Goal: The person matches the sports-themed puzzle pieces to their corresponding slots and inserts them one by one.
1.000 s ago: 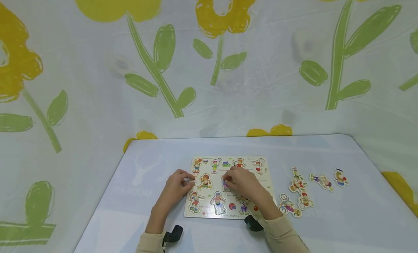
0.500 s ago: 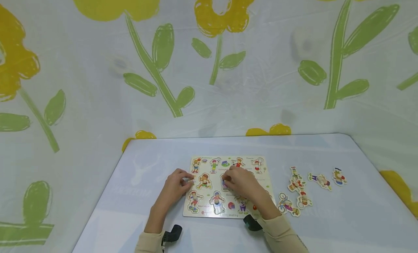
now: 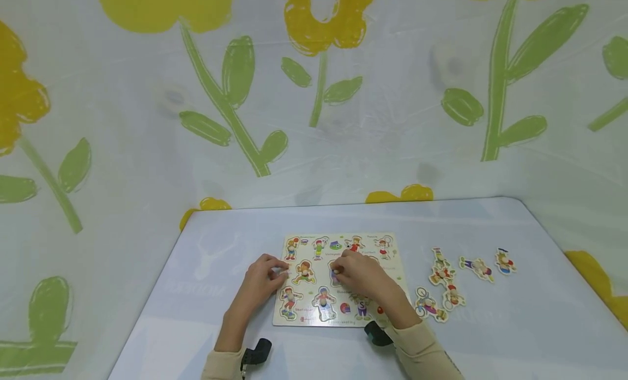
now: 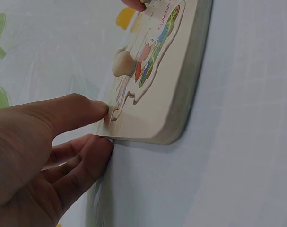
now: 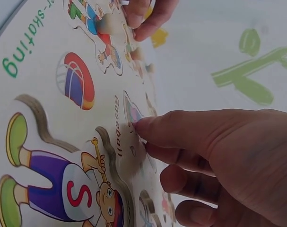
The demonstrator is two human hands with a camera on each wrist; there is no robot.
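Board (image 3: 319,282), cream with bright sporty figures (image 3: 304,272), left fingers (image 4: 91,156) round its edge, right fingers (image 5: 181,130) tight on a purplish piece (image 5: 134,112)

The right hand (image 3: 362,275) masks the middle of the puzzle board (image 3: 319,283), covering part of the purple piece (image 3: 334,278) and leaving its knob out of sight, while lettering (image 3: 390,269) by the board's right edge is too small to read, and the table's (image 3: 495,347) near edge is out of shot!

Pale puzzle board (image 3: 321,275) lying flat, knobbed pieces (image 3: 304,272) in recesses, loose figures (image 3: 442,273) to the right
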